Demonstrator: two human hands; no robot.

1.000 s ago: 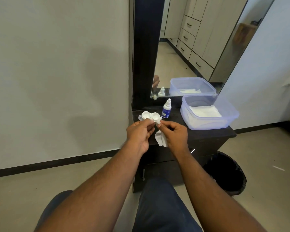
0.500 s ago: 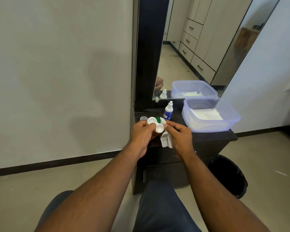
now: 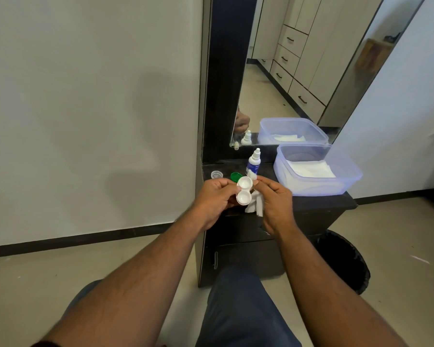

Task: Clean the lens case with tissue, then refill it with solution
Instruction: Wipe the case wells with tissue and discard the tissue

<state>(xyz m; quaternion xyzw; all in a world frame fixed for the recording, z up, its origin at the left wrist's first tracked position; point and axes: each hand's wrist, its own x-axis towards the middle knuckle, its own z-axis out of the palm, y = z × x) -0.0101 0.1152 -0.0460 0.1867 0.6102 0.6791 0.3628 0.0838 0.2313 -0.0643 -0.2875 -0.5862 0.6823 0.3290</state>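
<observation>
Lens case held above the dark desk (image 3: 318, 200)

The left hand (image 3: 214, 196) curls its fingers round the white twin-well plastic lens case (image 3: 244, 191), wells facing up, while the right hand (image 3: 276, 196) pinches a crumpled white tissue (image 3: 255, 205) beside it. Behind stands a small white solution bottle with a blue label (image 3: 253, 162).

Lens case (image 3: 244, 191) is plain white, same as the tissue (image 3: 255, 206). One cap (image 3: 235, 176) is bright green, the other cap (image 3: 216, 174) clear-ish grey. Bottle (image 3: 253, 163) is white with a dark blue label. Tub (image 3: 318, 186) is see-through pale blue with white sheets inside. Counter (image 3: 323, 202) is black, bin (image 3: 346, 261) black too, jeans (image 3: 238, 309) dark blue.
</observation>
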